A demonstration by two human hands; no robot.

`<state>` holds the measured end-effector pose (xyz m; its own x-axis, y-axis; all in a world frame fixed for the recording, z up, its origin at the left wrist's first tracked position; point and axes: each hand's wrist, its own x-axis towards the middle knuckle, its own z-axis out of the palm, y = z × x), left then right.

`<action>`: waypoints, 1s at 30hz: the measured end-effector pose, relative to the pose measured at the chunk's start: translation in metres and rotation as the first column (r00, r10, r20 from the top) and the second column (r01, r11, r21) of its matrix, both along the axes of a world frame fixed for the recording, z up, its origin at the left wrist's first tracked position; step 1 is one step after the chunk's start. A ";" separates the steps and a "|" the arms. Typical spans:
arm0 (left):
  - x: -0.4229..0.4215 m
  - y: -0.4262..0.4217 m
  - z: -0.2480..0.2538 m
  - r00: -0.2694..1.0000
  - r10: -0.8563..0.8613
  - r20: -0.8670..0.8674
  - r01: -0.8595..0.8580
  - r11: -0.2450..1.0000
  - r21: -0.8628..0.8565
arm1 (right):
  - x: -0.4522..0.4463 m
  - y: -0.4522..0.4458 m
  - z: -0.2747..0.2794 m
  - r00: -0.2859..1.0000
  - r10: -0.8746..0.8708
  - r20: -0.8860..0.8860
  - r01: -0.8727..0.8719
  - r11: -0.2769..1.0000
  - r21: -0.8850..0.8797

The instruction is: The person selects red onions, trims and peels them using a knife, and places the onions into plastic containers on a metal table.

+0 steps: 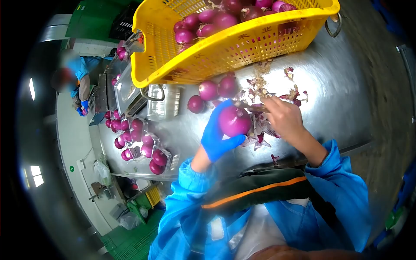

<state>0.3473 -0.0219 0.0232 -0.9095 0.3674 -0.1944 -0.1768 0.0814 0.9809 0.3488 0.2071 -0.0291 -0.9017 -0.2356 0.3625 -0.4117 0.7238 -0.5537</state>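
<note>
My left hand, in a blue glove, is wrapped round a large peeled red onion above the steel table. My bare right hand is closed on a small knife, its handle mostly hidden by the fingers. The knife's blade points left, close to the top of the onion; I cannot tell whether it touches. Beneath and beyond the hands lie purple skins and root trimmings. Three loose red onions rest just beyond my left hand.
A yellow perforated crate of red onions stands at the far side. Clear plastic trays of onions sit at the left, near a stack of clear trays. A co-worker in blue works at the far left.
</note>
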 end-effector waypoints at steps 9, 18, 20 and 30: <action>-0.007 0.008 -0.020 0.952 -0.064 -0.301 -0.058 0.923 -0.381 | -0.020 -0.026 0.012 0.822 0.356 0.444 0.152 0.614 -0.774; 0.014 -0.055 -0.054 0.963 -0.271 0.005 0.056 0.181 -0.982 | -0.017 -0.023 -0.020 0.675 0.401 0.619 0.255 0.661 -0.706; 0.013 -0.062 -0.063 0.966 -0.253 0.050 0.103 0.199 -0.974 | -0.021 -0.017 -0.021 0.645 0.404 0.648 0.258 0.684 -0.683; -0.166 0.005 0.123 0.802 -0.314 -0.508 0.052 0.884 -0.465 | -0.036 0.003 -0.045 0.788 0.268 0.555 0.147 0.793 -0.591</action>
